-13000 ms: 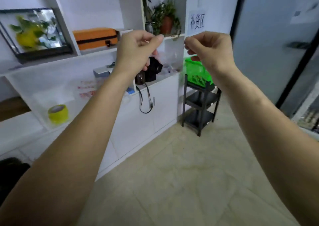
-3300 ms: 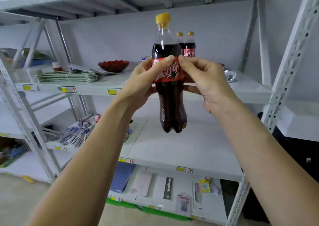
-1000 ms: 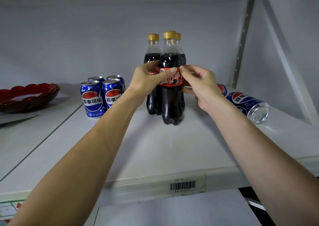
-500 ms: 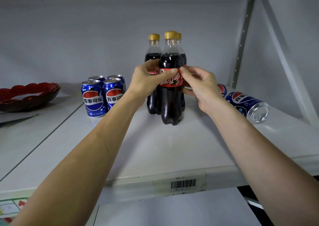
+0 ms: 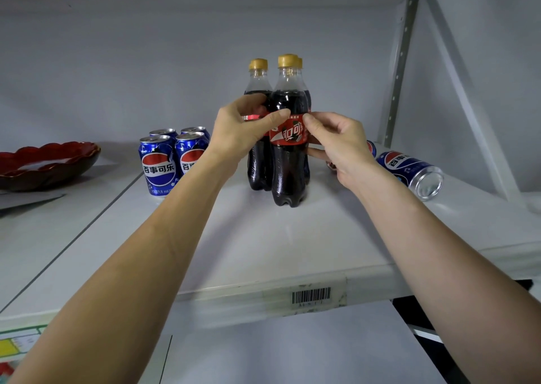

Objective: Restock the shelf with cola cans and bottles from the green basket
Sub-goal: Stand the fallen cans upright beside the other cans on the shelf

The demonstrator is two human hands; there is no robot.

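My left hand (image 5: 244, 130) and my right hand (image 5: 333, 142) both pinch the red label of the front cola bottle (image 5: 288, 152), thumbs almost meeting on it. The bottle stands on the shelf (image 5: 292, 246), its long axis upright, just in front of two other bottles (image 5: 259, 137) at 12 o'clock from my hands. Both hands are equally near it. I think it is placed, so the next move is to let go straight back, toward 6 o'clock, without tipping it. Upright cans (image 5: 172, 161) stand at 9 o'clock; one can (image 5: 409, 169) lies on its side at 3 o'clock.
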